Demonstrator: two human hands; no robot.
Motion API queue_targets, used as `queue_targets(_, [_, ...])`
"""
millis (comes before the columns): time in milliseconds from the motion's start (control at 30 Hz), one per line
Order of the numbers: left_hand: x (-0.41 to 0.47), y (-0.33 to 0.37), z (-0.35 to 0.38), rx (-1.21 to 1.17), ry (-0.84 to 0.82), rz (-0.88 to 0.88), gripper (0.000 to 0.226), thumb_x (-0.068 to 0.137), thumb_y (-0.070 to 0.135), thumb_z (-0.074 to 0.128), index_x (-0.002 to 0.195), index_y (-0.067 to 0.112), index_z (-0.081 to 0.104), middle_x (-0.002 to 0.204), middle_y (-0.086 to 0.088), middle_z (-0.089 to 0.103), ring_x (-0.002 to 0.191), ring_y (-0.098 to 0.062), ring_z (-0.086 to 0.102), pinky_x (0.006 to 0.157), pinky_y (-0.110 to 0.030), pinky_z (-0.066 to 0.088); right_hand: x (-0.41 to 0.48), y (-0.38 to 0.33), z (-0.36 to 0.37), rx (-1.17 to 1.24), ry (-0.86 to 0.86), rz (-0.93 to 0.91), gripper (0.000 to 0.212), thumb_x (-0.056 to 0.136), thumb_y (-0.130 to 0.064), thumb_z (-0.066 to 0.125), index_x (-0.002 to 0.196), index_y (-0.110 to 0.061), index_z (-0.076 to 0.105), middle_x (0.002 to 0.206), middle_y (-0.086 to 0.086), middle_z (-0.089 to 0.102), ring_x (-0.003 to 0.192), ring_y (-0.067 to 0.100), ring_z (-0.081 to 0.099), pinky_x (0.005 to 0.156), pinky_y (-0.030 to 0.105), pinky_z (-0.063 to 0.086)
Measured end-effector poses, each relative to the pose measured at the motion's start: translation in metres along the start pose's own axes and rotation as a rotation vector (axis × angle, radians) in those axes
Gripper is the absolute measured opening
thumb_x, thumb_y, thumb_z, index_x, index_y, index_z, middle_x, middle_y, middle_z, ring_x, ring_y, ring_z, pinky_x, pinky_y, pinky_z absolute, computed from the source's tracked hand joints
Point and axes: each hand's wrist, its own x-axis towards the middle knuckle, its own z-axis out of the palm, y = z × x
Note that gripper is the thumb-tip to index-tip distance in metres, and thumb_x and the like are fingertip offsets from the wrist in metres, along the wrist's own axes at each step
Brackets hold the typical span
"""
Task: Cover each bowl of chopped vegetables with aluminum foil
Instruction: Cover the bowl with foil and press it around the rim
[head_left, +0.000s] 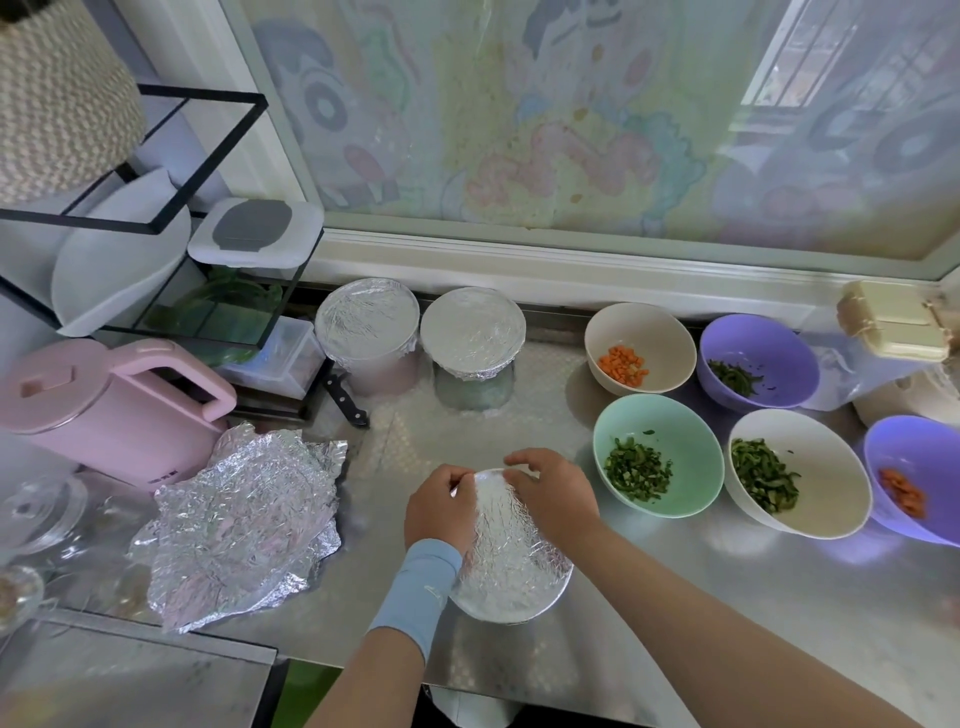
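A bowl topped with aluminum foil (511, 566) sits on the steel counter right in front of me. My left hand (441, 506) pinches the foil at the bowl's far left rim. My right hand (553, 491) curls over the foil at the far right rim. Two foil-covered bowls (367, 318) (471, 327) stand at the back. Several uncovered bowls are to the right: beige with carrot (640, 347), purple with greens (757, 361), green with chopped greens (658, 454), white with greens (796, 470), purple with carrot (914, 478). Loose crumpled foil sheets (241, 519) lie at the left.
A pink kettle (111, 405) stands at the left beside a black wire rack (156, 228). A black-handled knife (345, 400) lies behind the foil sheets. A glass lid (44, 512) is at the far left. A beige lidded box (893, 319) sits at the back right.
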Motion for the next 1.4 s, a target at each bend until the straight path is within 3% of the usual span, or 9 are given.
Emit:
queue_targets(200, [0.009, 0.005, 0.001, -0.066, -0.132, 0.101, 0.039, 0.089, 0.007, 0.049, 0.086, 0.036, 0.074, 0.093, 0.021, 0.071, 0.089, 0.0, 0.063, 0.079, -0.015, 0.047, -0.003, 0.005, 0.001, 0.007, -0.01, 0.004, 0.018, 0.093, -0.036, 0.059, 0.103, -0.034, 0.074, 0.09, -0.016, 0.072, 0.082, 0.004, 0.063, 0.075, 0.022, 0.049])
queue_targets(367, [0.013, 0.0, 0.002, -0.155, -0.154, 0.09, 0.015, 0.088, 0.022, 0.065, 0.087, 0.031, 0.077, 0.086, 0.021, 0.073, 0.088, 0.004, 0.064, 0.082, -0.015, 0.048, 0.0, 0.008, 0.001, 0.111, -0.036, 0.009, 0.015, 0.093, -0.028, 0.062, 0.098, -0.029, 0.076, 0.07, -0.017, 0.066, 0.058, -0.005, 0.053, 0.056, 0.009, 0.036])
queue_targets(567, [0.014, -0.002, 0.006, -0.124, -0.12, 0.045, 0.015, 0.092, 0.026, 0.061, 0.091, 0.027, 0.076, 0.087, 0.015, 0.072, 0.085, -0.004, 0.064, 0.077, -0.021, 0.048, 0.004, 0.008, 0.001, 0.074, -0.077, -0.008, 0.016, 0.094, -0.031, 0.059, 0.098, -0.032, 0.075, 0.085, -0.015, 0.073, 0.082, 0.005, 0.064, 0.078, 0.026, 0.051])
queue_targets(700, [-0.002, -0.005, 0.01, -0.135, 0.006, 0.009, 0.015, 0.094, 0.025, 0.057, 0.091, 0.028, 0.071, 0.089, 0.016, 0.069, 0.084, -0.004, 0.062, 0.074, -0.02, 0.043, 0.012, -0.002, -0.004, -0.01, -0.164, -0.071, 0.018, 0.093, -0.034, 0.06, 0.104, -0.031, 0.074, 0.091, -0.016, 0.071, 0.085, 0.002, 0.063, 0.079, 0.024, 0.049])
queue_targets(800, [-0.002, -0.003, 0.007, -0.03, 0.008, 0.012, 0.017, 0.093, 0.024, 0.054, 0.089, 0.031, 0.069, 0.088, 0.017, 0.068, 0.081, -0.003, 0.061, 0.071, -0.021, 0.043, 0.011, -0.004, -0.003, -0.039, -0.089, -0.042, 0.022, 0.091, -0.038, 0.06, 0.111, -0.034, 0.07, 0.103, -0.017, 0.069, 0.094, 0.005, 0.062, 0.087, 0.026, 0.049])
queue_targets(933, [0.008, 0.007, 0.004, -0.067, -0.098, 0.1, 0.036, 0.088, 0.006, 0.049, 0.092, 0.033, 0.072, 0.092, 0.023, 0.069, 0.088, 0.003, 0.062, 0.079, -0.014, 0.047, 0.002, 0.003, -0.001, -0.073, -0.013, 0.005, 0.019, 0.093, -0.039, 0.058, 0.106, -0.033, 0.07, 0.095, -0.014, 0.071, 0.087, 0.009, 0.064, 0.079, 0.029, 0.052])
queue_targets(1033, [0.01, 0.014, 0.006, -0.094, -0.188, 0.106, 0.045, 0.086, 0.0, 0.044, 0.088, 0.031, 0.077, 0.09, 0.023, 0.071, 0.088, 0.007, 0.061, 0.074, -0.003, 0.044, -0.001, 0.009, 0.001, -0.032, -0.005, 0.023, 0.02, 0.094, -0.039, 0.056, 0.1, -0.032, 0.073, 0.086, -0.011, 0.072, 0.08, 0.01, 0.063, 0.073, 0.029, 0.051])
queue_targets(1233, [0.015, 0.005, 0.012, -0.14, -0.169, 0.084, 0.013, 0.085, 0.023, 0.066, 0.086, 0.029, 0.078, 0.083, 0.02, 0.073, 0.082, 0.006, 0.065, 0.079, -0.017, 0.051, 0.004, 0.012, -0.001, 0.068, -0.034, 0.048, 0.016, 0.092, -0.038, 0.062, 0.097, -0.032, 0.076, 0.082, -0.015, 0.072, 0.075, 0.003, 0.062, 0.071, 0.024, 0.05])
queue_targets(1400, [0.015, 0.002, 0.017, -0.151, -0.14, 0.054, 0.01, 0.086, 0.026, 0.067, 0.085, 0.029, 0.076, 0.081, 0.016, 0.072, 0.082, -0.004, 0.066, 0.08, -0.025, 0.054, 0.007, 0.012, -0.002, 0.035, -0.072, 0.009, 0.017, 0.092, -0.04, 0.06, 0.097, -0.035, 0.075, 0.082, -0.017, 0.072, 0.077, 0.002, 0.063, 0.072, 0.025, 0.05])
